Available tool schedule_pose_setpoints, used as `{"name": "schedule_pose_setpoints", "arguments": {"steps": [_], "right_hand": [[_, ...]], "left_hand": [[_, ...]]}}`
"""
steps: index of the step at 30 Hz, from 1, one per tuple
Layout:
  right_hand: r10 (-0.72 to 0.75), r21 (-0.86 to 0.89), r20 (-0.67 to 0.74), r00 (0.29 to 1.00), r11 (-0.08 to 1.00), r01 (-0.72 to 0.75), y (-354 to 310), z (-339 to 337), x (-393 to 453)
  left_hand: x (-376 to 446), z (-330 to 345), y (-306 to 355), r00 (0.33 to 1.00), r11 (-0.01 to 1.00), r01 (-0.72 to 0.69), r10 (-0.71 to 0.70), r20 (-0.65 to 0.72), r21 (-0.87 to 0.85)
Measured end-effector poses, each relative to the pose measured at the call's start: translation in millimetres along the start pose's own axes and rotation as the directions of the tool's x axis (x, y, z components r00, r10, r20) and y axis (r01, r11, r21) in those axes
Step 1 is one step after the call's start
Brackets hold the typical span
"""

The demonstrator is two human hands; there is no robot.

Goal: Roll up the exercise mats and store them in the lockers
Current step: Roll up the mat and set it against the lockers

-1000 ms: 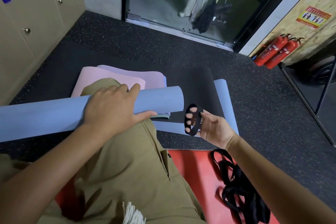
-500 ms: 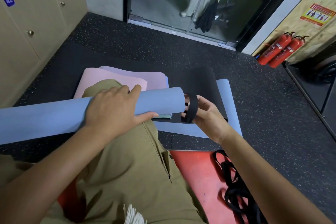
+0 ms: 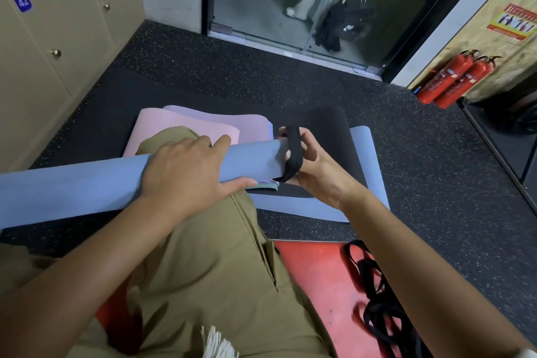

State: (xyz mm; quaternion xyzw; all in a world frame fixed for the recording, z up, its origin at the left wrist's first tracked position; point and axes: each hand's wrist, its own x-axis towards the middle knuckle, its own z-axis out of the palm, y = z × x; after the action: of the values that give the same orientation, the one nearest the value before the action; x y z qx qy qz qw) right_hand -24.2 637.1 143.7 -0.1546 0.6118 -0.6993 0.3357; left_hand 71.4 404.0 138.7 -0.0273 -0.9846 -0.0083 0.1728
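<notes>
Rolled blue mat (image 3: 87, 183) lies across the person's knee, roll axis running left-right, so the lap props it off the floor and frees both hands. Left hand (image 3: 186, 171) is clamped over the top of the roll, fingers wrapped over the far side, thumb underneath on the near side; my read is it's there to stop the roll springing open while the end gets bound. Right hand (image 3: 313, 166) grips a black elastic strap (image 3: 292, 154), fingers curled round it and holding the loop stretched at the right end of the roll; the loop looks just hooked over the end edge, not yet slid on. Judgement: step in hand is banding this mat, so rolling is done for this one and storage hasn't started. Next move probably needs the loop kept wide and pushed leftward along the roll while the left hand keeps the pressure on; if it lets go early, the outer layer likely unwinds. More mats wait flat on the floor ahead: pink mat (image 3: 180, 128) with a lilac one under it, black mat (image 3: 328, 131) on top of a flat blue mat (image 3: 366, 171). Spare black straps (image 3: 374, 299) are piled on the red mat (image 3: 313, 276) by the right forearm, within easy reach. Lockers (image 3: 43, 46) stand at left, doors closed, numbered 41 and 42.
</notes>
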Motion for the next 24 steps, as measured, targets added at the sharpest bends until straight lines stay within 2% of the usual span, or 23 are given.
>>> {"name": "schedule_pose_setpoints", "arguments": {"steps": [4,7,12,14,18,21,24], "right_hand": [[0.039,-0.086,0.042,0.998,0.996,-0.035,-2,17,10],[0.029,-0.049,0.006,1.000,0.998,-0.029,-1,23,14],[0.075,0.005,0.078,0.994,0.997,-0.075,-6,19,14],[0.074,-0.003,0.081,0.994,0.997,-0.074,-8,18,14],[0.035,-0.078,-0.011,0.999,0.996,-0.036,-13,16,16],[-0.036,-0.096,-0.033,0.999,0.995,0.032,-15,17,17],[-0.082,-0.108,-0.009,0.997,0.991,0.081,-17,21,17]], "left_hand": [[1,1,-1,0.999,0.999,-0.030,0.031,0.017,-0.024],[1,1,-2,1.000,1.000,-0.025,0.025,0.010,-0.008],[1,3,-5,0.999,1.000,-0.007,0.007,0.035,0.005],[2,3,-5,0.998,1.000,0.015,-0.013,0.059,-0.024],[3,-4,-5,0.989,0.992,0.093,-0.083,0.121,-0.082],[8,-23,-2,0.968,0.965,0.161,-0.113,0.223,-0.209],[24,-44,9,0.954,0.947,0.152,-0.065,0.294,-0.284]]}}
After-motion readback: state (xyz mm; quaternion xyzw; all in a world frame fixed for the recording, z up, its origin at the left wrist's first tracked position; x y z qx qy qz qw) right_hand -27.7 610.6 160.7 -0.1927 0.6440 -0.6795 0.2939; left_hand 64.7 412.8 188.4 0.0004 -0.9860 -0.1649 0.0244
